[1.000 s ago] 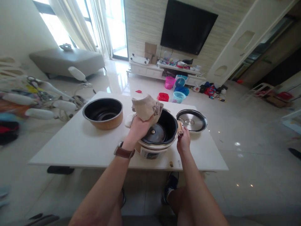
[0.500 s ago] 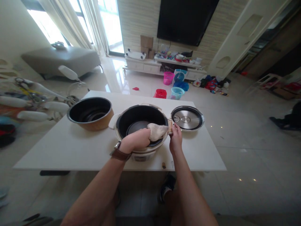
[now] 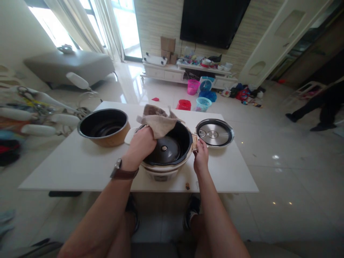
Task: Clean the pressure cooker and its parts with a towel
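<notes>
In the middle of the white table stands an electric cooker base (image 3: 185, 161) with its dark inside showing and a round heating plate (image 3: 164, 148) at the bottom. My left hand (image 3: 143, 143) is closed on a beige cloth (image 3: 159, 122), which it holds over the cooker's far left rim. At the cooker's right side my right hand (image 3: 201, 154) grips the side handle (image 3: 195, 141). To the left sits the removed inner pot (image 3: 115, 138), dark inside and golden brown outside. The lid (image 3: 215, 134) lies at the right with its metal inner face up.
A small brown object (image 3: 187, 186) lies near the front edge of the table (image 3: 80, 172). Beyond it are a red stool (image 3: 184, 104) and a light blue basket (image 3: 203, 104) on the floor. A bicycle (image 3: 51, 107) stands at the left; a person's legs (image 3: 319, 107) show at the far right.
My left hand has moved the cloth from the cooker's right inner wall to its far left rim. My right hand stays on the handle. A person's legs have come further into view at the right.
</notes>
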Motion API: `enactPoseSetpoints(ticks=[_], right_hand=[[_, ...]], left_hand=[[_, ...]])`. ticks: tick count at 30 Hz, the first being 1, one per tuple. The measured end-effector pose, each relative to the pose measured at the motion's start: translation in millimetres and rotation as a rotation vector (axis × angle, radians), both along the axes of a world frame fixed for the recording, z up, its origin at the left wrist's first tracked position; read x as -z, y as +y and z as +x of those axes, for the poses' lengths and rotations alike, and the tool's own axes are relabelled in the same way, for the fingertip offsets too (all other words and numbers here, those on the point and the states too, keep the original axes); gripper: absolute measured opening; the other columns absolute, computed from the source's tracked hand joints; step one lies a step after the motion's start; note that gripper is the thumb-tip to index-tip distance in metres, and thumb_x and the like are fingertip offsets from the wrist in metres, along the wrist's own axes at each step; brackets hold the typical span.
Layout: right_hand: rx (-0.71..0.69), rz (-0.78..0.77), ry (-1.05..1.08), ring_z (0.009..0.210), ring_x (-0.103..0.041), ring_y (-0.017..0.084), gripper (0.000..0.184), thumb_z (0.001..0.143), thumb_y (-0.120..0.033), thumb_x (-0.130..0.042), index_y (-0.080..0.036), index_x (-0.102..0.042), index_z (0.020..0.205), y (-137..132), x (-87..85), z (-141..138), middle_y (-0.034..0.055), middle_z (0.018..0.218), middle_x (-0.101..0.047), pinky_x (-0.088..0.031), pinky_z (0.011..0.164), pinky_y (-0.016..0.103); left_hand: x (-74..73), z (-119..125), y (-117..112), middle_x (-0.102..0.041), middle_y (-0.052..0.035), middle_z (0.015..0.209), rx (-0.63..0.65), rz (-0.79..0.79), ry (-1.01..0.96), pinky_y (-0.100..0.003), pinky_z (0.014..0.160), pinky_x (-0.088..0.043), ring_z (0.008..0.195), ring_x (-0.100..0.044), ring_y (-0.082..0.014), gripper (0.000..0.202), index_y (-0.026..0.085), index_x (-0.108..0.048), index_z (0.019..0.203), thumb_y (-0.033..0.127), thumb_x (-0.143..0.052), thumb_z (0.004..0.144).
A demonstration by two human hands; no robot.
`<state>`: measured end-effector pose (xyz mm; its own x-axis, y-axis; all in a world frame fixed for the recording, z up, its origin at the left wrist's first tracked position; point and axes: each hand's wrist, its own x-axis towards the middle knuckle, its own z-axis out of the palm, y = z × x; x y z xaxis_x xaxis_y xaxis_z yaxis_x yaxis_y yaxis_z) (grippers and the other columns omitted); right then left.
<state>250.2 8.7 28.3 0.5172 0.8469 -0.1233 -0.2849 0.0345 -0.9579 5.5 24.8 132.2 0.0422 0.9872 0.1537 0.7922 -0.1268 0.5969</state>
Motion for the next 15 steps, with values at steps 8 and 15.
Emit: enactPoseSetpoints(ticks=[8, 15], right_hand=[[0.045, 0.028, -0.051, 0.113, -0.067, 0.02, 0.054, 0.079, -0.058, -0.07, -0.025, -0.066, 0.122, 3.6, 6.8, -0.5, 0.0058, 0.125, -0.072, -0.051, 0.088, 0.031], [0.059, 0.026, -0.059, 0.11, -0.068, 0.019, 0.053, 0.081, -0.057, -0.068, -0.025, -0.065, 0.123, 5.3, 6.9, -2.2, 0.0058, 0.124, -0.073, -0.052, 0.088, 0.031]], left_hand=[[12.2, 18.0, -12.7, -0.079, -0.0205, 0.11, 0.268, -0.347, 0.316, -0.056, 0.108, -0.05, 0.122, -0.071, -0.0414, 0.016, 0.02, -0.076, 0.09, 0.017, -0.064, 0.08], [18.7, 14.4, -13.7, -0.081, -0.0158, 0.089, 0.449, -0.385, 0.123, -0.049, 0.096, -0.056, 0.1, -0.078, -0.036, 0.011, 0.022, -0.076, 0.084, 0.021, -0.066, 0.079]])
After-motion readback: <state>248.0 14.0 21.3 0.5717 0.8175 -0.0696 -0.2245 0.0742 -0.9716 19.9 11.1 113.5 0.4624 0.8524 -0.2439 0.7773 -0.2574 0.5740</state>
